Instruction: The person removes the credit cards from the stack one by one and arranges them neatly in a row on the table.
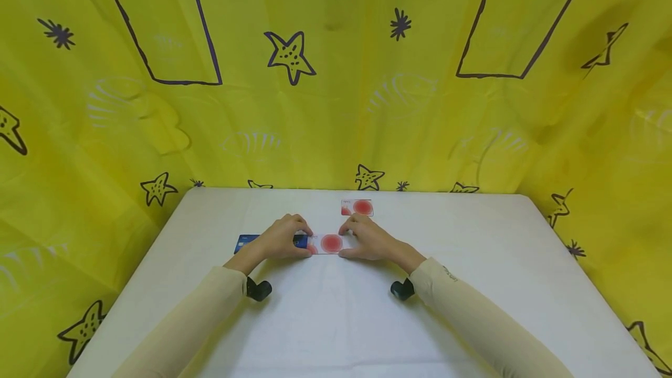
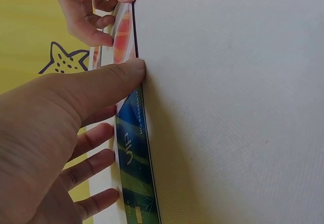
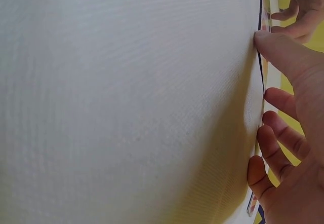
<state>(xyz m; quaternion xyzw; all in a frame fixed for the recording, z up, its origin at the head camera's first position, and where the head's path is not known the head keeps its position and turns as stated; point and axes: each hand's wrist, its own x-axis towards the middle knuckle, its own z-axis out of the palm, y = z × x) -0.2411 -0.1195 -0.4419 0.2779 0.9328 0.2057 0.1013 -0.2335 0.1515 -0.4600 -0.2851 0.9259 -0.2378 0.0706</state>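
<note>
A white card with a red circle [image 1: 331, 244] lies on the table between both hands. My left hand [image 1: 280, 238] pinches its left end, thumb on the near edge and forefinger at the far edge. The right hand [image 1: 370, 241] grips the right end in the same way. Adjoining on the left is a blue card [image 1: 244, 242], partly covered by the left hand; VIP lettering shows on it in the left wrist view. From there I cannot tell whether the two cards overlap. Farther back lies a second red-and-white card [image 1: 362, 207], just beyond the right fingers.
The cards are on a white-covered table [image 1: 472, 261]. A yellow curtain [image 1: 336, 121] with drawn stars and shapes hangs behind the table and along both sides. Dark wrist-worn devices [image 1: 259, 290] hang beneath the forearms, close to the cloth.
</note>
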